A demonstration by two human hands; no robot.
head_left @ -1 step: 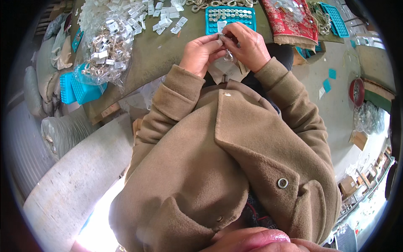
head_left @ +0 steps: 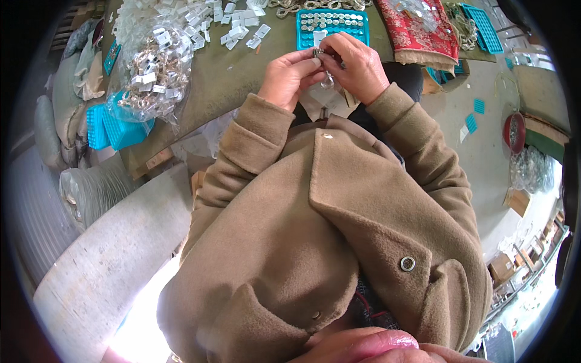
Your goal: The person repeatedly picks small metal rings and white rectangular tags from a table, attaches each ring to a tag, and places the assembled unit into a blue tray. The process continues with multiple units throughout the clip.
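Top centre of the frame, left hand [head_left: 287,77] and right hand [head_left: 358,63] both pinch a tiny shiny piece [head_left: 316,53] near the blue tray [head_left: 305,40]; I'd go light and steady there.

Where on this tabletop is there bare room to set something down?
The widest bare patch of table lies between the plastic bag of parts and the left hand, below the loose white pieces. A narrow strip separates the blue tray from the red cloth. The far left is crowded.
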